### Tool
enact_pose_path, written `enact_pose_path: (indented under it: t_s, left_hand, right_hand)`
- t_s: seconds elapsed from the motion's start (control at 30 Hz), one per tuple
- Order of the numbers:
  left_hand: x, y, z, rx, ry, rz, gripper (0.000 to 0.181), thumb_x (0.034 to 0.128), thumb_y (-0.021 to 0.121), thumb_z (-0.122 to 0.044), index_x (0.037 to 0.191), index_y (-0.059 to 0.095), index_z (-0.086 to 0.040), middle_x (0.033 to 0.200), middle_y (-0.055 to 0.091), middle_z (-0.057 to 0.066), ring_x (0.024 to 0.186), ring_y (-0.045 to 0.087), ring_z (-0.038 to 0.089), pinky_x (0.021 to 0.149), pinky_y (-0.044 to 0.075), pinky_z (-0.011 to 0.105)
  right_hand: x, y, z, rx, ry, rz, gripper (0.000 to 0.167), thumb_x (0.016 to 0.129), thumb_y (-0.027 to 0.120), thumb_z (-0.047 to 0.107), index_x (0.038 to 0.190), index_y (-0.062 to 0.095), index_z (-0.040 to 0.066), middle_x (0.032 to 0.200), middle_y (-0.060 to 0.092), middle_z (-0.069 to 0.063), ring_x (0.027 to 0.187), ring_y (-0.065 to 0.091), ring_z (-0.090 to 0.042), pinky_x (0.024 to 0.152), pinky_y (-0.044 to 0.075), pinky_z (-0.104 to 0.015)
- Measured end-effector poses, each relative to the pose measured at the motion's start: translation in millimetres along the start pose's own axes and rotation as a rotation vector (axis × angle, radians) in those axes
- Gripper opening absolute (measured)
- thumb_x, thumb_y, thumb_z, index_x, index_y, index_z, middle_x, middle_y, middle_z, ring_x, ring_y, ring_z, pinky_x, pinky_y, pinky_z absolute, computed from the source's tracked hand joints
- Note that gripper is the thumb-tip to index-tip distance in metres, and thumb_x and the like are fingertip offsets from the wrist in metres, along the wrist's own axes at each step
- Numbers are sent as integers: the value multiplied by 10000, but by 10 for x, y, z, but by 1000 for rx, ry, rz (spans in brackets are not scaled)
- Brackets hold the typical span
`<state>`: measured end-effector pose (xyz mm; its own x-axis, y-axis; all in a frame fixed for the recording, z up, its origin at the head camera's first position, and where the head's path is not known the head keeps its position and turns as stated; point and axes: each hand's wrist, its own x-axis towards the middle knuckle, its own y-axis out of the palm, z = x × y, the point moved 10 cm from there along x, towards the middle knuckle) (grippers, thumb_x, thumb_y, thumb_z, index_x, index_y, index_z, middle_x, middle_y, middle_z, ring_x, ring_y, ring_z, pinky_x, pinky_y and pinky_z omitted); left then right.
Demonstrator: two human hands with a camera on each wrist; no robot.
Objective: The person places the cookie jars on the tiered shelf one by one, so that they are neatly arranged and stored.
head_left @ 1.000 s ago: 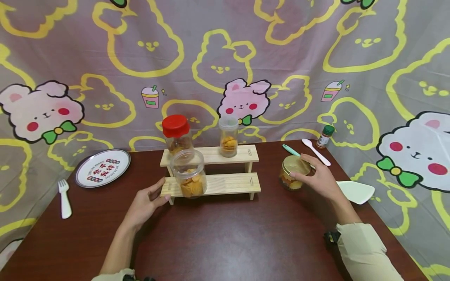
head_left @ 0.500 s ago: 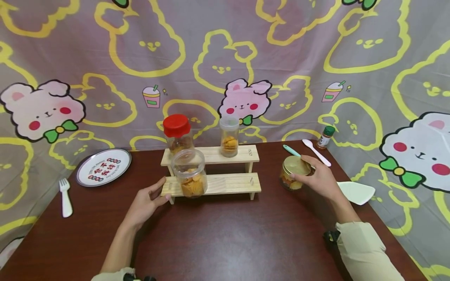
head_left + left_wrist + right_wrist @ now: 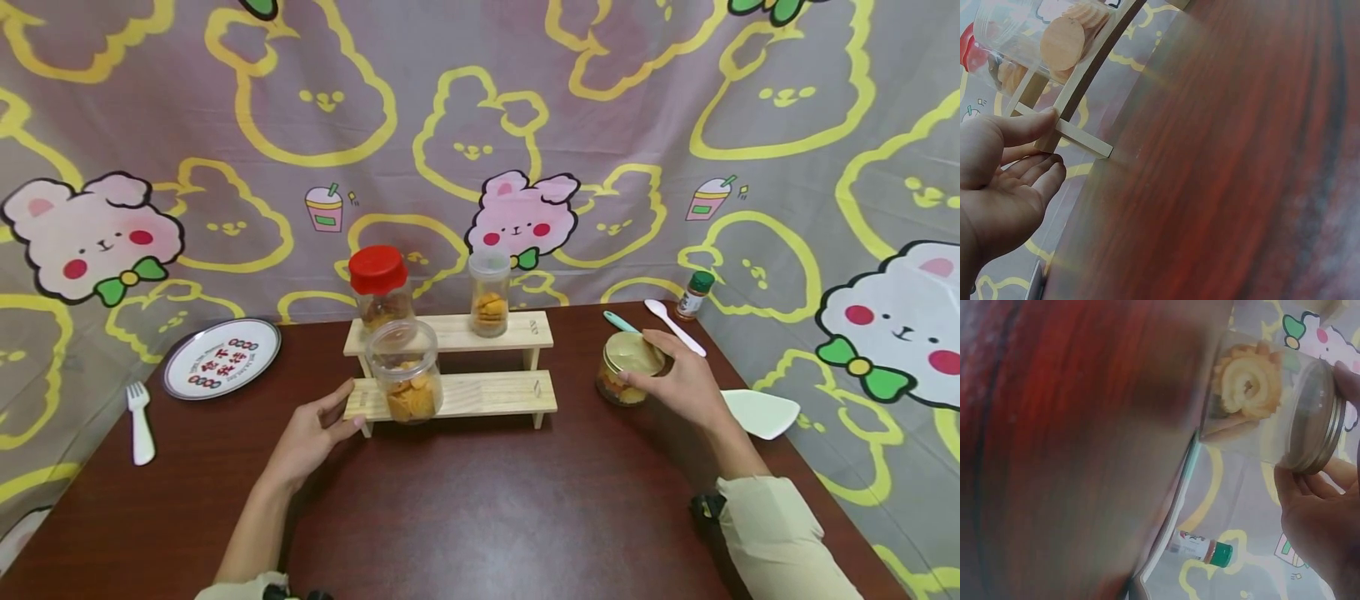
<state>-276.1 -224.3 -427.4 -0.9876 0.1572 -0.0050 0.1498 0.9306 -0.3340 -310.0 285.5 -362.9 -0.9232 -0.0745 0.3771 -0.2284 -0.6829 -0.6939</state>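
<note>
My left hand (image 3: 315, 433) pinches the left end of the lower step of a wooden two-tier rack (image 3: 487, 392), thumb and fingers either side of the board in the left wrist view. On that step stands a clear jar (image 3: 408, 375) of orange crisps. The upper step holds a red-lidded jar (image 3: 378, 283) and a slim clear jar (image 3: 489, 300) with round crisps. Right of the rack, my right hand (image 3: 682, 379) grips the gold lid of a clear cookie jar (image 3: 622, 375); a swirled cookie (image 3: 1247, 384) shows inside. The jar stands upright on the table.
At left lie a white plate (image 3: 221, 358) and a white fork (image 3: 140, 425). Behind and beside the right hand are a green-handled utensil (image 3: 621, 321), a white spoon (image 3: 675, 327), a green-capped spice bottle (image 3: 694, 296) and a pale spatula blade (image 3: 761, 412). A patterned curtain (image 3: 420, 125) hangs behind.
</note>
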Motion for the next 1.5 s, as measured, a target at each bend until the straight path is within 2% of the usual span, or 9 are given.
enact_pose_path:
  t_s: [0.17, 0.47, 0.67, 0.97, 1.23, 1.5]
  left_hand:
    - [0, -2, 12, -1, 0, 1, 690, 967, 696, -87, 1539, 339, 58, 1613, 310, 157, 1475, 256, 341, 972, 402, 132]
    - [-8, 1, 11, -5, 5, 2, 696, 964, 701, -89, 1537, 337, 64, 1612, 308, 165, 1478, 248, 342, 956, 394, 102]
    - [-8, 1, 1, 2, 3, 1, 694, 964, 701, -92, 1539, 340, 57, 1613, 309, 161, 1479, 249, 337, 957, 391, 100]
    - [-5, 1, 9, -16, -5, 1, 699, 965, 700, -90, 1542, 332, 56, 1616, 300, 163, 1480, 244, 333, 956, 396, 102]
    - [-10, -5, 15, -23, -5, -6, 697, 961, 703, -81, 1538, 338, 61, 1612, 306, 167, 1474, 258, 335, 951, 396, 95]
    - [-7, -6, 5, -19, -9, 0, 699, 966, 704, -103, 1543, 340, 46, 1617, 303, 155, 1480, 248, 333, 958, 399, 106]
  right_hand:
    - [-12, -12, 44, 36, -18, -25, 762, 777, 902, 265, 1396, 571, -30, 1425, 552, -216, 1305, 496, -378, 914, 338, -133]
    - [-4, -27, 190, 103, -59, -72, 733, 758, 915, 206, 1381, 597, -13, 1413, 572, -192, 1310, 506, -364, 952, 321, -67]
    - [-15, -24, 299, 145, -87, -102, 678, 764, 903, 161, 1357, 622, -10, 1388, 590, -180, 1283, 526, -347, 963, 342, -64]
    - [-10, 82, 432, 183, -117, -70, 650, 792, 884, 175, 1375, 629, 39, 1411, 580, -156, 1323, 509, -335, 949, 360, -79]
    - [-26, 211, 581, 177, -175, -39, 654, 771, 894, 156, 1352, 635, 2, 1376, 618, -116, 1326, 515, -313, 971, 365, -85]
    - [-29, 241, 720, 169, -229, -29, 679, 747, 907, 142, 1345, 632, -21, 1373, 617, -120, 1340, 502, -327, 994, 353, -90]
